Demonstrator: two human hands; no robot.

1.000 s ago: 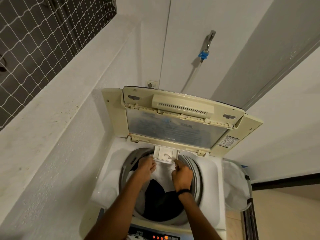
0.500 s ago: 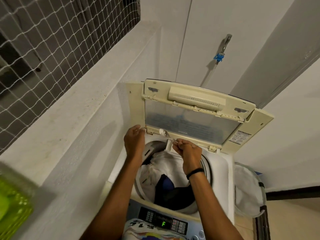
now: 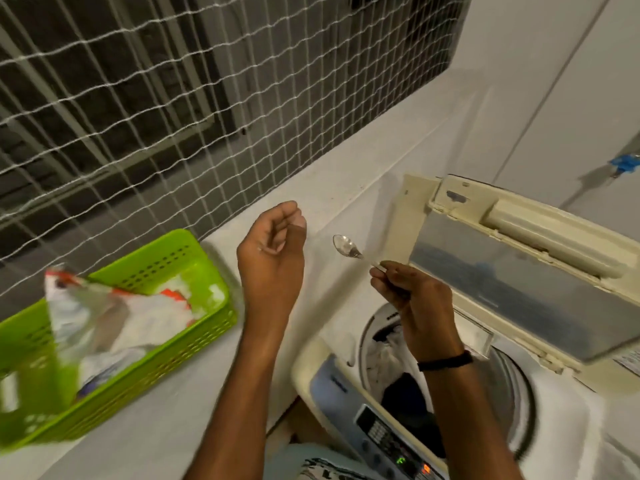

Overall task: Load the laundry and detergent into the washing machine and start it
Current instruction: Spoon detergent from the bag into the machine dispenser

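The top-loading washing machine (image 3: 561, 407) stands at the lower right with its cream lid (image 3: 512, 268) raised. White and dark laundry (image 3: 398, 379) lies in the drum. My right hand (image 3: 412, 296) pinches the handle of a small metal spoon (image 3: 346, 247), its bowl pointing up and left over the ledge. My left hand (image 3: 272, 258) hovers above the ledge with its fingers loosely curled, holding nothing. A green basket (image 3: 180, 258) on the ledge at the left holds a white and red detergent bag (image 3: 114, 317). The control panel (image 3: 391, 441) glows at the machine's front.
A white ledge (image 3: 346, 181) runs along the wall left of the machine. Above it a white net (image 3: 173, 98) covers a dark window grille. A blue tap fitting (image 3: 625, 164) sticks out of the wall at the far right.
Both hands have lifted away from the drum's rear and swung left over the ledge. The right hand now carries the spoon. The view has turned left, showing the green basket.
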